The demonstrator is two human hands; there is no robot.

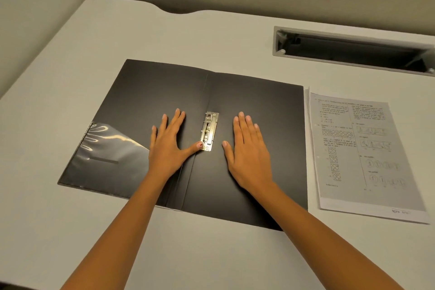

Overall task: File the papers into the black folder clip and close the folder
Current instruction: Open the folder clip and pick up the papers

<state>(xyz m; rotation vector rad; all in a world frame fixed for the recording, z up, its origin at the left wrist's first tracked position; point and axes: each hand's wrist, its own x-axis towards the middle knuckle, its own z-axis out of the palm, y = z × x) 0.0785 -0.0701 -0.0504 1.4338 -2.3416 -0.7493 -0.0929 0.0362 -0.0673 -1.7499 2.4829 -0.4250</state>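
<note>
The black folder (263, 101) lies open and flat on the white desk. A metal clip (209, 130) sits just right of its spine and holds no paper. A clear plastic pocket (106, 153) covers the lower left flap. My left hand (168, 143) rests flat on the left flap, thumb tip touching the clip's lower end. My right hand (249, 150) lies flat on the right flap, fingers spread. A stack of printed papers (357, 153) lies on the desk just right of the folder, apart from both hands.
A rectangular cable slot (353, 50) is cut into the desk (70, 231) at the back right. Grey partition walls stand along the left and far edges, with a curved notch in the far edge.
</note>
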